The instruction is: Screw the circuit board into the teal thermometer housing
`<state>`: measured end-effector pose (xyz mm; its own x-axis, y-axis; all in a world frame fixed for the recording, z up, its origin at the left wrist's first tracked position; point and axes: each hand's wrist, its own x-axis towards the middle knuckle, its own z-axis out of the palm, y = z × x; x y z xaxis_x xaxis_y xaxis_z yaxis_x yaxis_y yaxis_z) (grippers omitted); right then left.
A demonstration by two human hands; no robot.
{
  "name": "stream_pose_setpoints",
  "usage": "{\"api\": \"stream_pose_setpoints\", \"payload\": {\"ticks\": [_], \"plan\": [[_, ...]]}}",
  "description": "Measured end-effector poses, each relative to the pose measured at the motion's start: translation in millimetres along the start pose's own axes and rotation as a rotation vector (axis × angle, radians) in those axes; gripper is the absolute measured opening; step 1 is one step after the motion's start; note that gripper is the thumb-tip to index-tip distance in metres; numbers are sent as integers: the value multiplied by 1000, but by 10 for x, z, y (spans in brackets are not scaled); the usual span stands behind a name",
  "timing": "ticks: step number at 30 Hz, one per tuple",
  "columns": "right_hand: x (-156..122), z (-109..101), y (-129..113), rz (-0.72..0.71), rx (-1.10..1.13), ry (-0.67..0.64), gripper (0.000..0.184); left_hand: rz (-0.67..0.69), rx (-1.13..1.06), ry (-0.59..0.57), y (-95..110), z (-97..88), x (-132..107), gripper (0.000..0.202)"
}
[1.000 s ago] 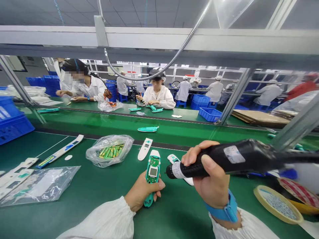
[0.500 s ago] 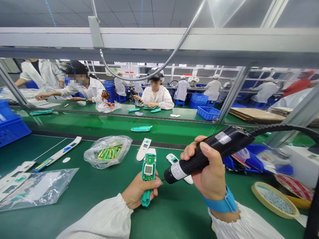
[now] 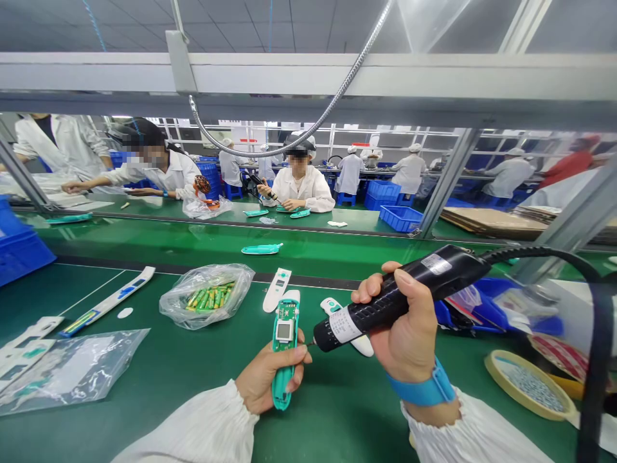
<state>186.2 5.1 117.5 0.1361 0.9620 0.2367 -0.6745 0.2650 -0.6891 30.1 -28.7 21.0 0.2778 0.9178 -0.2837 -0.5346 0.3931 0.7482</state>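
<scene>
My left hand [image 3: 267, 378] is wrapped round a teal device half [image 3: 283, 350] with a bare green circuit board and small screen, held against the green table. My right hand [image 3: 407, 328] grips a black electric screwdriver [image 3: 395, 299], its bit tip touching the device beside my left thumb. A black cable runs from the screwdriver off to the right. Two white device shells lie close by: one [image 3: 277, 289] just behind the held device, another [image 3: 344, 318] partly under the screwdriver.
A clear bag of green batteries [image 3: 207, 296] lies left of the device. A flat plastic bag [image 3: 72, 370] and white strips lie further left. A round dish of small screws [image 3: 527, 384] sits at right. The conveyor belt [image 3: 193, 241] carries a teal shell [image 3: 261, 248]. Co-workers sit across it.
The screwdriver has swung down and left until its tip meets the held device. My left hand and the device have shifted slightly left and lower in view.
</scene>
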Motion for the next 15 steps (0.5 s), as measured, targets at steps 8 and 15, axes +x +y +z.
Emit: {"api": "stream_pose_setpoints", "payload": {"ticks": [8, 15], "plan": [[4, -15, -17, 2, -14, 4, 21, -20, -15, -23, -19, -20, 13, 45], [-3, -10, -39, 27, -1, -7, 23, -26, -18, -29, -6, -23, 7, 45]]}}
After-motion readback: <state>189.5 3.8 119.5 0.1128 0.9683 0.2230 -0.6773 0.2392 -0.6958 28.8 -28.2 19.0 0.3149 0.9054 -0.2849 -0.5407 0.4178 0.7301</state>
